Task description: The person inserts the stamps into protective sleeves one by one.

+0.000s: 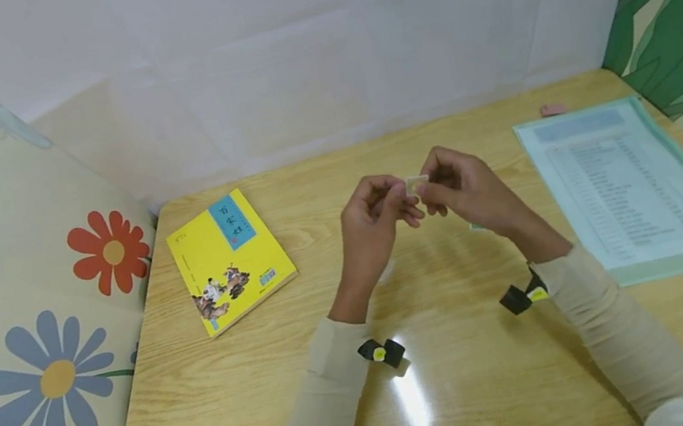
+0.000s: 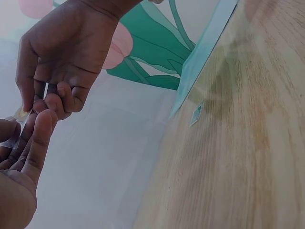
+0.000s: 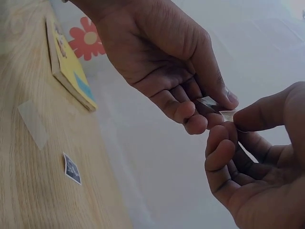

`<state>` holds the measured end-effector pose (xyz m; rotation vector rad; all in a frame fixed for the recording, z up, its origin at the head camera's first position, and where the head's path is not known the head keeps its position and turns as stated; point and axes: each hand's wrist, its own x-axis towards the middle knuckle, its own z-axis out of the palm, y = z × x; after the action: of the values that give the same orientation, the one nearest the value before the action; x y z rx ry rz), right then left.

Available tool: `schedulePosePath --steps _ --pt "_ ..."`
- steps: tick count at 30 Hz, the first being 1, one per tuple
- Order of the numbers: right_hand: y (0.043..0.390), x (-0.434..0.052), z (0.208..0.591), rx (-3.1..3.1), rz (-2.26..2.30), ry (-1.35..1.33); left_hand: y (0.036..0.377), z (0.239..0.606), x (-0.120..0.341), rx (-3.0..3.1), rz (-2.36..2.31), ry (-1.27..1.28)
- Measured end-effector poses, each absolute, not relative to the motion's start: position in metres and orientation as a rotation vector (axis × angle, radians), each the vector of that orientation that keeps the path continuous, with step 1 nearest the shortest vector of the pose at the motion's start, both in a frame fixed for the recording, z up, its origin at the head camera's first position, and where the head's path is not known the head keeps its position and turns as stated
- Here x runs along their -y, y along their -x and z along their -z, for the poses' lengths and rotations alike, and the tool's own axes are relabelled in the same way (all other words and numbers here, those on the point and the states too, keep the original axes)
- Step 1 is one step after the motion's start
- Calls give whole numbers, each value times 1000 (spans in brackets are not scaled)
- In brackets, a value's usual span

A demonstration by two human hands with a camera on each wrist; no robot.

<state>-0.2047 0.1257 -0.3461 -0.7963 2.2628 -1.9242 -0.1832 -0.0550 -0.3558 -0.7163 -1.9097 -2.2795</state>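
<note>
Above the middle of the table, both hands meet at a small clear plastic sleeve [image 1: 416, 184] with a yellowish stamp-like piece. My left hand [image 1: 371, 212] pinches the sleeve between thumb and fingers; in the left wrist view the clear film [image 2: 12, 138] shows under the thumb. My right hand [image 1: 470, 191] pinches the yellowish piece [image 2: 23, 113] at the other end. Whether that piece lies inside the sleeve I cannot tell. A thin white edge [image 3: 248, 151] shows among the right hand's fingers. Below lie a small green-edged stamp-like piece [image 2: 196, 114] and a dark picture stamp [image 3: 72, 169].
A yellow book [image 1: 234, 261] lies at the left. At the right is a pale green document folder [image 1: 643, 192], with a small pink object [image 1: 552, 109] behind it. A translucent strip [image 3: 33, 124] lies on the wooden table [image 1: 213, 415]. White-covered wall [image 1: 289, 63] stands behind.
</note>
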Motion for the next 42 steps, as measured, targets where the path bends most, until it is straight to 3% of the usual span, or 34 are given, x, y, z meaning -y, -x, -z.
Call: schedulePosePath --steps 10,29,42 --pt "189 -127 318 -2402 1734 830 181 352 56 1992 2190 716" --pt "186 -124 315 -2542 1712 754 181 352 55 1985 2184 697" --pt "200 -123 343 -2789 1610 713 179 352 54 2003 2116 670"
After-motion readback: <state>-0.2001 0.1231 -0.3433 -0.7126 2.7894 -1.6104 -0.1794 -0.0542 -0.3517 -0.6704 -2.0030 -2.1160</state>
